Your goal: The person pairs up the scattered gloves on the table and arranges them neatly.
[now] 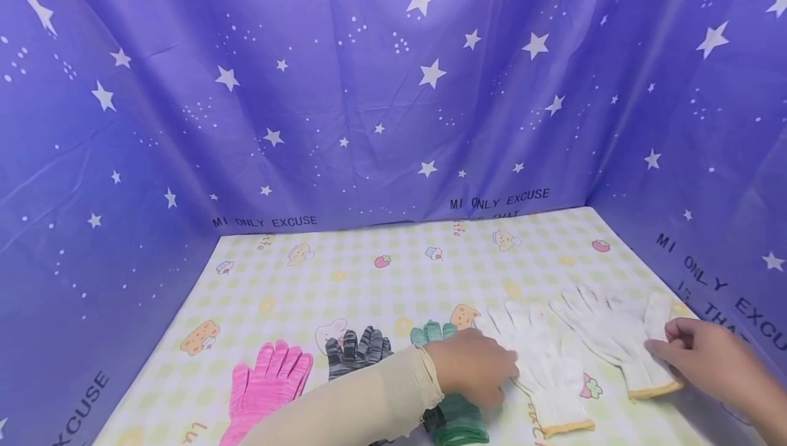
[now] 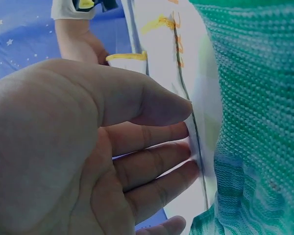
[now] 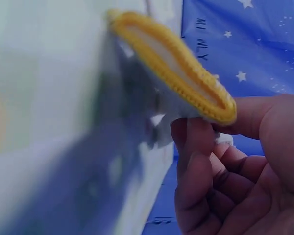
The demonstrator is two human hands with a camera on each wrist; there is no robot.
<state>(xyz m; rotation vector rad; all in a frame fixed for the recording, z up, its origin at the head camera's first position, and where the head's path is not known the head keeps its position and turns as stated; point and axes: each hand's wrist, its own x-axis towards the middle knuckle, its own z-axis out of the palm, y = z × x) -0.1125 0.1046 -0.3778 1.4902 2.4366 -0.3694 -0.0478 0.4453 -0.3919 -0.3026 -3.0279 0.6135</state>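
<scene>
On the right of the table, a white knit glove (image 1: 627,333) with a yellow cuff rim has its side edge pinched by my right hand (image 1: 716,357). The right wrist view shows its cuff (image 3: 181,68) standing off the cloth. My left hand (image 1: 470,364) reaches over a green glove (image 1: 461,415), with its fingertips right at the left edge of a second white glove (image 1: 544,357). Fairly straight fingers (image 2: 157,161) and an extended thumb show in the left wrist view. The green glove's middle is hidden by the hand.
A pink glove (image 1: 267,384) and a black-grey striped glove (image 1: 356,350) lie to the left, partly covered by the cream left sleeve (image 1: 356,408). A checked cartoon tablecloth (image 1: 344,296) covers the table. Blue star-printed curtains (image 1: 381,91) enclose the back and sides.
</scene>
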